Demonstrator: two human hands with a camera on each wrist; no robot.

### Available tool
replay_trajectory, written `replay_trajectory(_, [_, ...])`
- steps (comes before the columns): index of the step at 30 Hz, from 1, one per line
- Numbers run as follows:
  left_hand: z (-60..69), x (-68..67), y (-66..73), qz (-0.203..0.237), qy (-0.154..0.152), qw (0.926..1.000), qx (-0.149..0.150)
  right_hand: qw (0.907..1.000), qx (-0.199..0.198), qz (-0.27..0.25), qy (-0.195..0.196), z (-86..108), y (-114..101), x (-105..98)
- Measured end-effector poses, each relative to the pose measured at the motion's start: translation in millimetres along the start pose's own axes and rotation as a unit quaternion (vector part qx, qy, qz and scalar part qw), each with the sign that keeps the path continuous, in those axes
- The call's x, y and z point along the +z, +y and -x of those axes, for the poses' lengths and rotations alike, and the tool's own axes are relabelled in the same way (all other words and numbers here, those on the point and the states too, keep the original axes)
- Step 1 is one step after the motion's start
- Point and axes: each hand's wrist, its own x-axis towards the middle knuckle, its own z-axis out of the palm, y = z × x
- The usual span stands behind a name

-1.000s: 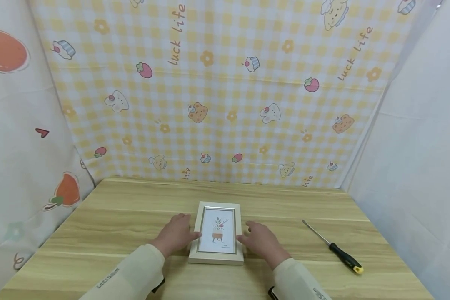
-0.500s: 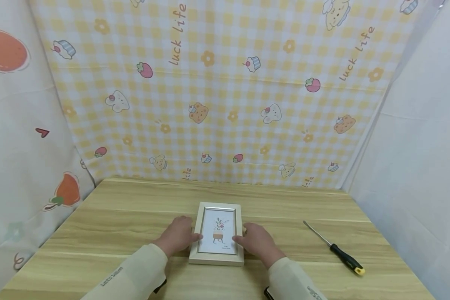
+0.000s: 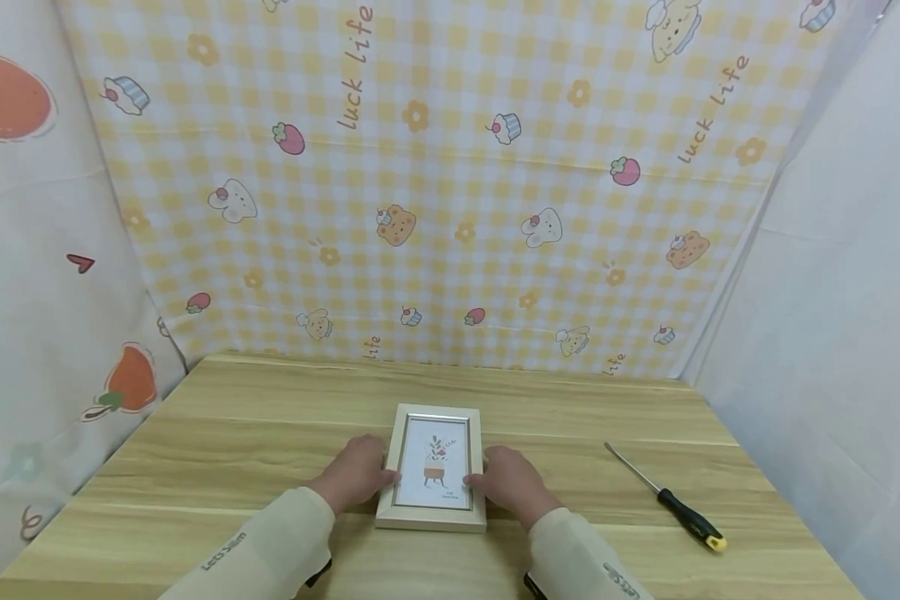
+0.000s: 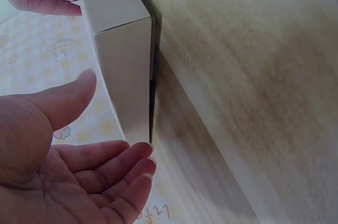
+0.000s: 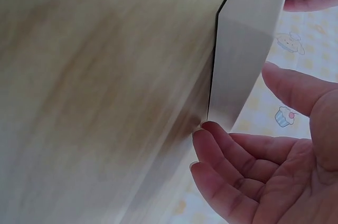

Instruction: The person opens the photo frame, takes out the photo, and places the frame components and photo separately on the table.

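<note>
Now pinching picture frame [image 3: 437, 463] at lower centre with half-curled fingers [image 5: 214, 155] of left hand [image 3: 354, 475] and right hand [image 3: 516, 482] | probably handling light, stiff, fragile-fronted | best holding by side edges [image 3: 476, 429]

The underside of the photo frame [image 3: 431, 518] is hidden, and the lettering [image 3: 450, 496] on its print [image 3: 435, 462] is too small to read. In the head view, both sleeves [image 3: 258, 550] are cut by the bottom edge; the wrist views show the tabletop [image 4: 253, 76] blurred.
</note>
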Motion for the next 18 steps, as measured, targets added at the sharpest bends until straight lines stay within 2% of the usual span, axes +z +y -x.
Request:
replay_trajectory(6, [0.5, 1.3, -0.4, -0.013, -0.004, 0.9998, 0.012, 0.9998, -0.018, 0.004, 0.002, -0.6, 1.0, 3.2])
replay_trajectory(12, [1.9, 3.0, -0.4, -0.010, 0.003, 0.9993, 0.035, 0.9998, -0.013, 0.013, 0.003, -0.6, -1.5, 3.7])
replay_trajectory(18, [3.0, 3.0, 2.4, -0.012, 0.009, 0.9992, 0.037, 0.9996, -0.004, 0.026, 0.003, -2.6, -1.3, 5.5])
